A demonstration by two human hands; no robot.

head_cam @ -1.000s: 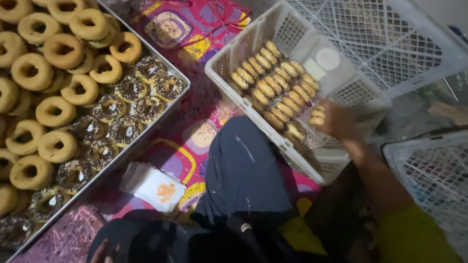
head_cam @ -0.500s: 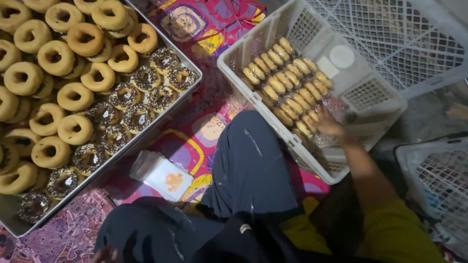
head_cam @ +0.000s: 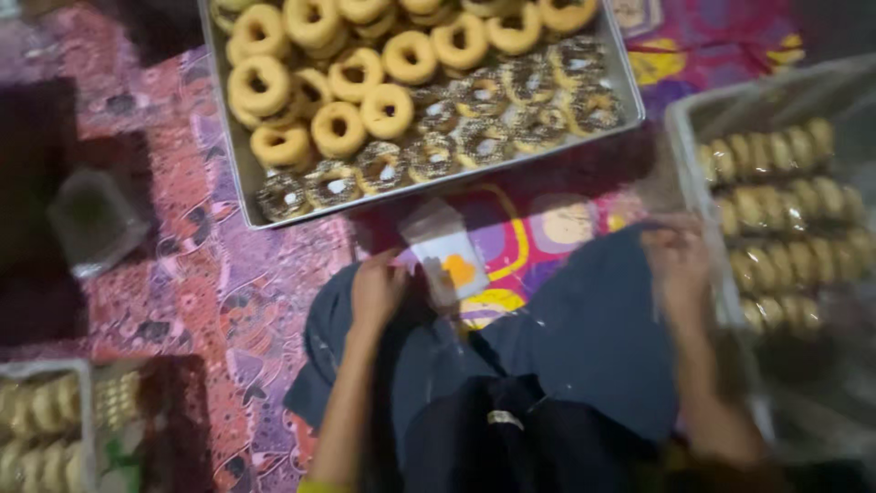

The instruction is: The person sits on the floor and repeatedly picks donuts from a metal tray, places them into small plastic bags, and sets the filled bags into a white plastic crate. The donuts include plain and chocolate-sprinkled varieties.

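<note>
The left hand (head_cam: 376,290) rests on the dark-trousered knee, fingers curled at the edge of a small clear plastic bag with white and orange contents (head_cam: 444,258), lying at its 2 o'clock on the patterned pink mat (head_cam: 219,301). The right hand (head_cam: 677,263), blurred, fingers loosely bent, grip unclear, sits beside the white plastic crate of packed ring biscuits (head_cam: 794,210) at 3 o'clock. At 12 o'clock lies the metal tray of doughnuts (head_cam: 239,173).

hands (head_cam: 376,290) beside doughnut tray (head_cam: 239,173)

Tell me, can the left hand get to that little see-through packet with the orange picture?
Probably yes. The left hand is right beside the clear packet, which lies on the patterned mat with nothing between them. The picture is too blurry to tell whether the fingers touch it.
</note>
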